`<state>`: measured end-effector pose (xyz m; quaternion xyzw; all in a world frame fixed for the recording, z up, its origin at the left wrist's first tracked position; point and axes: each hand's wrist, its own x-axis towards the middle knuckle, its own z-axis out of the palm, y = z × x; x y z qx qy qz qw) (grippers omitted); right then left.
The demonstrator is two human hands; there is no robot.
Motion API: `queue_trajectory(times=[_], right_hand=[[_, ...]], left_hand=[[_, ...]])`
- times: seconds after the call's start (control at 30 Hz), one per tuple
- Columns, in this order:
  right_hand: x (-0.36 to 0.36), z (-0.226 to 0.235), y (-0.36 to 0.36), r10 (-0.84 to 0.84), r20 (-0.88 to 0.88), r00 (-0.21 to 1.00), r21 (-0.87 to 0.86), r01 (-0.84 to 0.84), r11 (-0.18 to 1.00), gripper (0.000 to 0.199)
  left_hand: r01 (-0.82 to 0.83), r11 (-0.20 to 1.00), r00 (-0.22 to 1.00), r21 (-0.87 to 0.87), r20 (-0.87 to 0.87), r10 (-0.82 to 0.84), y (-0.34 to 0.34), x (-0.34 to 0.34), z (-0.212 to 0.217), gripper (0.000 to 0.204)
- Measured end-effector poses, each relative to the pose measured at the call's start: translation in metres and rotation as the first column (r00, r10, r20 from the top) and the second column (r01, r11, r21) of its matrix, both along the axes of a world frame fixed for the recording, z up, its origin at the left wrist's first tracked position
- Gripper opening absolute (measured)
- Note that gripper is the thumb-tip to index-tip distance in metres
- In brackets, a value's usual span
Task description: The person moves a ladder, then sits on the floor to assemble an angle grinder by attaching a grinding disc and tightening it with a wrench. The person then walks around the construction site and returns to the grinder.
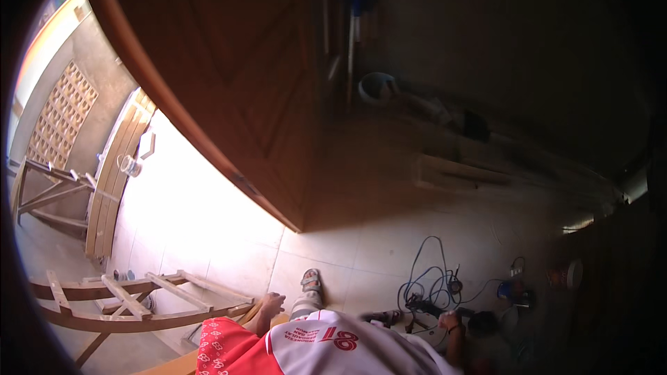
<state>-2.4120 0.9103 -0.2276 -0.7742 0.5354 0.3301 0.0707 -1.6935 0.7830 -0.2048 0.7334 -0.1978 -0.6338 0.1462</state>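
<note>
My left hand hangs beside the right end of a pale wooden ladder-like frame. Its fingers are loosely bent and apart, with nothing visible in them. On my right side, my right hand is low over the floor, its fingers curled in; whatever they may hold is too small and dim to make out. Just beyond that hand lies a tangle of blue cable, with a dark power tool or plug end among its loops. My sandalled foot stands between the two hands.
A brown panelled wooden door stands ajar ahead, its lower corner near my foot. Stacked planks and a trestle are outside on the left. A blue container sits at right; a bucket and boards lie in shadow.
</note>
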Motion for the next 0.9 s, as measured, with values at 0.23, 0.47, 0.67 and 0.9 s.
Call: queue_trajectory(times=[0.23, 0.47, 0.67, 0.9], right_hand=[[0.306, 0.114, -0.244, -0.772, 0.635, -0.035, 0.550, 0.722, 0.419, 0.020], [0.407, 0.124, -0.360, -0.787, 0.545, 0.288, 0.488, 0.655, 0.578, 0.033], [0.462, 0.094, -0.414, -0.799, 0.302, 0.520, 0.488, 0.635, 0.598, 0.018], [0.659, 0.051, -0.499, -0.841, 0.293, 0.455, 0.600, 0.597, 0.532, 0.018]], left_hand=[[-0.550, 0.827, 0.823, -0.117, 0.093, 0.561, 0.031, 0.160, 0.029, 0.047], [-0.780, 0.621, 0.612, -0.079, 0.110, 0.783, 0.049, 0.220, 0.011, 0.041], [-0.838, 0.544, 0.543, 0.046, 0.170, 0.822, 0.079, 0.249, -0.027, 0.035], [-0.710, 0.678, 0.693, 0.190, 0.357, 0.626, 0.093, 0.368, -0.114, 0.035]])
